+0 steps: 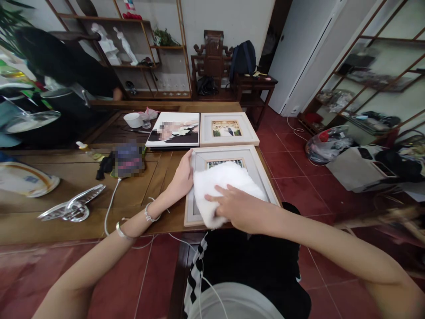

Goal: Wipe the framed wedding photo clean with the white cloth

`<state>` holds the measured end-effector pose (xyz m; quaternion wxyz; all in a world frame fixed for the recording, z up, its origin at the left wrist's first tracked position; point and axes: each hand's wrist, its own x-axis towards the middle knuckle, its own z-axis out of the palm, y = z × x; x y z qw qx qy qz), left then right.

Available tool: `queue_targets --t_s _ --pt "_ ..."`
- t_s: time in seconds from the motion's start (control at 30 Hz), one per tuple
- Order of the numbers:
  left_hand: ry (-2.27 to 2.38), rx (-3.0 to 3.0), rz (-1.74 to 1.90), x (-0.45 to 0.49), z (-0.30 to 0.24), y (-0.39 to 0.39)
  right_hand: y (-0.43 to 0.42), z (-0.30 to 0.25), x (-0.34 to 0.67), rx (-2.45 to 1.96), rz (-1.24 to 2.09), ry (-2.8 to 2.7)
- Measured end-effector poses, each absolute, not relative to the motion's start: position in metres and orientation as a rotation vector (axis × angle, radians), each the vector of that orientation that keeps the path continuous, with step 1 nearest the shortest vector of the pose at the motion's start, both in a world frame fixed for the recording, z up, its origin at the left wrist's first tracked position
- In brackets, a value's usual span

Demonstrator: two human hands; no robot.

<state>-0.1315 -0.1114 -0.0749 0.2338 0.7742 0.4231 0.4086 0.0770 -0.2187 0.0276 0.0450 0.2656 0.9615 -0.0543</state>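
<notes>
A light wooden picture frame (pixel 190 210) lies at the near edge of the table. My left hand (pixel 182 178) grips its left side, fingers along the rim. Over the frame's face is spread a fluffy white cloth (pixel 229 176), hiding most of the picture inside. My right hand (pixel 244 207) holds the cloth against the frame, with some fingers stretched across it and others sunk in its folds. Just beyond lie a second framed wedding picture (pixel 229 129) and a photo panel (pixel 174 128) with a white upper part.
On the wooden table (pixel 159 168) to the left are a silver winged ornament (pixel 75 204), a blurred dark item (pixel 129 158) with a white cable, a small dropper bottle (pixel 89 151) and a white cup (pixel 133 119). A carved chair (pixel 212 62) stands behind. A stool rim (pixel 235 297) shows below.
</notes>
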Motion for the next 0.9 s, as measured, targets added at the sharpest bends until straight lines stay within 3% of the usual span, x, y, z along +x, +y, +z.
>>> queue_targets --t_s 0.1,0.2,0.4,0.5,0.67,0.9 --pt "1.214 2.165 1.112 -0.131 -0.074 -0.112 -0.242 0.043 0.101 0.781 -0.299 2.982" --pt "1.218 2.156 1.119 -0.131 -0.074 -0.111 -0.257 0.048 0.126 1.036 -0.25 3.0" --pt "1.233 2.127 1.084 -0.131 -0.072 -0.11 -0.24 0.033 0.18 1.651 0.542 2.968" --pt "1.292 2.096 1.036 -0.132 -0.072 -0.108 -0.222 0.021 0.201 1.817 0.741 2.935" --pt "1.423 1.775 0.927 -0.136 -0.07 -0.106 -0.205 -0.019 0.204 1.806 0.496 2.928" --pt "1.225 1.39 0.771 -0.13 -0.05 -0.122 -0.202 -0.042 0.197 1.815 0.263 3.013"
